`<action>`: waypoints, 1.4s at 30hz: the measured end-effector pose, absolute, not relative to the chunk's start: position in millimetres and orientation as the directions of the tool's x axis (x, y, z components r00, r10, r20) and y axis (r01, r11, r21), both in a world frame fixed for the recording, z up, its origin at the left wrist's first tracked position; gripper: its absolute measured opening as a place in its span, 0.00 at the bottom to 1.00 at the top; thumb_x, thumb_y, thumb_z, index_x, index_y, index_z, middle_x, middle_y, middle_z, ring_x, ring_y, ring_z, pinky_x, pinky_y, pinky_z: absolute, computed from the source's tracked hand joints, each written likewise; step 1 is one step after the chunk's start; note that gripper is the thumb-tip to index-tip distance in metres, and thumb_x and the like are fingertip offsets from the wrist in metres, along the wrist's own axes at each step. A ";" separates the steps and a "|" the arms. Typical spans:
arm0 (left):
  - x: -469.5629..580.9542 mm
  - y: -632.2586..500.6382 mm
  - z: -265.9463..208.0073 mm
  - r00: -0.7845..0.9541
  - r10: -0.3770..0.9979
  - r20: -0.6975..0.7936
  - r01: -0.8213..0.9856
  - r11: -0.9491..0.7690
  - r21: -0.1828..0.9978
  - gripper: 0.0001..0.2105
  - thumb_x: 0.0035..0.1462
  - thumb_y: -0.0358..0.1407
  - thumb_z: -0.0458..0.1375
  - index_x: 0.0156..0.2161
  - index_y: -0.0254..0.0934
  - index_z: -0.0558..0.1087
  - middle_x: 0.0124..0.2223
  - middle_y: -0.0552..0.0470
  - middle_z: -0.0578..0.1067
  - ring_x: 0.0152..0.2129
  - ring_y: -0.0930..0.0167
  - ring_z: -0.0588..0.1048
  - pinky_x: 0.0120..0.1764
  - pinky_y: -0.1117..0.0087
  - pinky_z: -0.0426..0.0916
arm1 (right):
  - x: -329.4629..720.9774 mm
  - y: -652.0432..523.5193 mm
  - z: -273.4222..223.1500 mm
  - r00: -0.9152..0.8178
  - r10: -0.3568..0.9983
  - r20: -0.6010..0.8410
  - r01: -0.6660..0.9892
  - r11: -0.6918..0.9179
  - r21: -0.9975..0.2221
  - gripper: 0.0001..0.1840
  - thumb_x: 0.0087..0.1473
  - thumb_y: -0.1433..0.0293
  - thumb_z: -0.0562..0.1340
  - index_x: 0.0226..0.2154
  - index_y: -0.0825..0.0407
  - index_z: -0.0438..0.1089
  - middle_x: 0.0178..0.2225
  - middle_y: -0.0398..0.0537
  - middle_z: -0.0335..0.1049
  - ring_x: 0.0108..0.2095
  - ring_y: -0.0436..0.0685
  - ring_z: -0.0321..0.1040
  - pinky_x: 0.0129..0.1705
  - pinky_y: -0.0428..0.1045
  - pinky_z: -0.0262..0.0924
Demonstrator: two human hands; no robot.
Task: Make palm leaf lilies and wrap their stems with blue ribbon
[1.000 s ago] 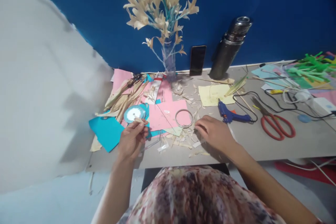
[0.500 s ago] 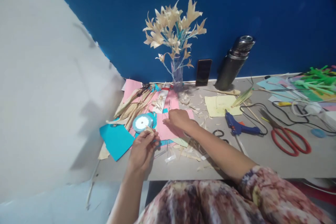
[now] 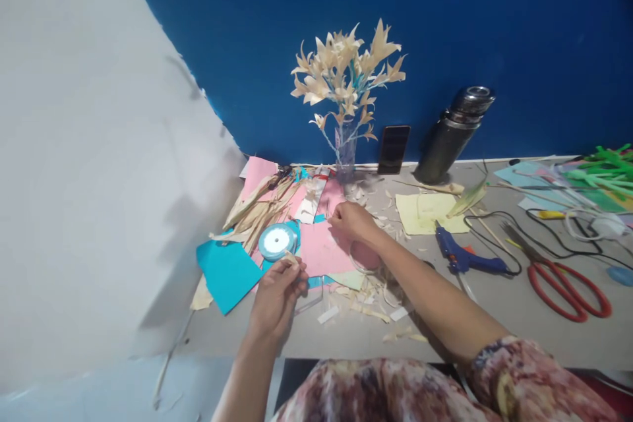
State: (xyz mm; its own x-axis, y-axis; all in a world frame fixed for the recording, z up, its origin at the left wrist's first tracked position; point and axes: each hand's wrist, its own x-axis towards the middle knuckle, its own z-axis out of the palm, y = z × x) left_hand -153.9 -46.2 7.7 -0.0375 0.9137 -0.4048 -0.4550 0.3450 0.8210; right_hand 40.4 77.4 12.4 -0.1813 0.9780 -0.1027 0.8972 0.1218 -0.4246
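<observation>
My left hand (image 3: 279,293) is closed in a pinch around a small pale piece of dried corn husk (image 3: 291,257), just in front of a roll of light-blue ribbon (image 3: 277,242). My right hand (image 3: 352,221) is closed above the pink paper (image 3: 324,254); whatever its fingertips hold, if anything, is hidden. Close to those fingers lies a white strip (image 3: 307,208). Long dried husks (image 3: 254,211) are heaped behind the ribbon roll. Husk flowers (image 3: 346,66) on blue stems stand in a clear vase (image 3: 345,151) at the back.
Blue paper (image 3: 230,273) lies at the left. To the right are yellow paper (image 3: 425,212), a blue glue gun (image 3: 467,257) with its cord, red-handled scissors (image 3: 568,283) and green pipe cleaners (image 3: 601,171). A phone (image 3: 394,150) and a dark flask (image 3: 452,138) stand by the wall. Husk scraps litter the tabletop.
The view has shifted, so everything sits lower and further right. Relative to the table, my right hand has moved slightly away from me. My left hand keeps its pinch on the husk piece.
</observation>
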 end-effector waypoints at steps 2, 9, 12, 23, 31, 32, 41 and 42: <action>-151.6 -45.2 8.0 -0.038 0.914 -0.404 -0.457 0.343 0.821 0.16 0.42 0.37 0.73 0.34 0.32 0.74 0.30 0.52 0.73 0.24 0.75 0.72 0.25 0.75 0.67 | 40.9 81.3 11.5 -0.182 0.979 -0.097 0.887 0.121 -0.445 0.13 0.57 0.67 0.60 0.28 0.55 0.76 0.30 0.52 0.77 0.31 0.53 0.69 0.28 0.45 0.48; -151.3 -47.7 8.4 -0.028 0.914 -0.405 -0.472 0.345 0.811 0.16 0.42 0.37 0.74 0.33 0.32 0.75 0.30 0.52 0.73 0.24 0.75 0.72 0.25 0.76 0.67 | 5.7 87.9 -0.7 -0.206 0.967 -0.149 0.853 0.103 -0.512 0.10 0.55 0.68 0.61 0.32 0.57 0.77 0.30 0.52 0.78 0.30 0.53 0.71 0.27 0.44 0.52; -154.8 -50.6 9.9 -0.048 0.907 -0.419 -0.484 0.345 0.804 0.17 0.41 0.37 0.74 0.34 0.32 0.75 0.31 0.52 0.74 0.24 0.76 0.72 0.26 0.76 0.67 | -5.4 88.5 0.3 -0.184 0.969 -0.164 0.857 0.077 -0.509 0.13 0.55 0.65 0.62 0.37 0.58 0.77 0.36 0.58 0.78 0.35 0.58 0.74 0.32 0.45 0.57; -160.5 -55.9 6.9 -0.050 0.905 -0.423 -0.485 0.348 0.802 0.17 0.41 0.36 0.74 0.34 0.32 0.74 0.31 0.53 0.73 0.23 0.77 0.71 0.26 0.76 0.67 | -4.0 90.1 -1.3 -0.153 0.976 -0.154 0.764 0.018 -0.645 0.05 0.51 0.74 0.62 0.31 0.57 0.74 0.34 0.56 0.78 0.36 0.58 0.74 0.32 0.45 0.56; -158.8 -56.3 7.2 -0.048 0.907 -0.418 -0.495 0.342 0.799 0.16 0.41 0.36 0.74 0.33 0.33 0.74 0.31 0.53 0.73 0.23 0.77 0.71 0.26 0.77 0.67 | 6.2 80.3 15.0 -0.359 0.906 -0.225 0.408 -0.065 -0.911 0.15 0.57 0.72 0.61 0.20 0.53 0.65 0.15 0.36 0.63 0.16 0.45 0.59 0.21 0.41 0.53; -158.3 -56.2 7.6 -0.046 0.907 -0.418 -0.497 0.342 0.798 0.16 0.41 0.36 0.74 0.33 0.33 0.74 0.31 0.53 0.73 0.23 0.77 0.71 0.26 0.77 0.67 | 7.3 79.1 16.4 -0.385 0.892 -0.236 0.360 -0.091 -0.929 0.14 0.57 0.72 0.62 0.21 0.53 0.65 0.15 0.36 0.63 0.15 0.45 0.58 0.20 0.40 0.54; -155.6 -56.5 10.6 -0.041 0.908 -0.416 -0.501 0.342 0.795 0.17 0.40 0.36 0.74 0.33 0.32 0.74 0.31 0.53 0.74 0.23 0.77 0.72 0.25 0.77 0.67 | 17.2 78.1 22.3 -0.447 0.851 -0.274 0.111 -0.251 -0.962 0.14 0.57 0.73 0.65 0.22 0.55 0.65 0.14 0.35 0.65 0.14 0.44 0.59 0.17 0.39 0.56; -155.8 -56.7 11.3 -0.043 0.909 -0.414 -0.503 0.338 0.795 0.17 0.40 0.36 0.74 0.33 0.33 0.74 0.31 0.53 0.73 0.23 0.77 0.72 0.25 0.77 0.67 | 16.1 80.8 22.7 -0.443 0.855 -0.269 0.097 -0.252 -0.963 0.14 0.57 0.74 0.65 0.21 0.55 0.65 0.14 0.35 0.65 0.13 0.44 0.59 0.17 0.39 0.56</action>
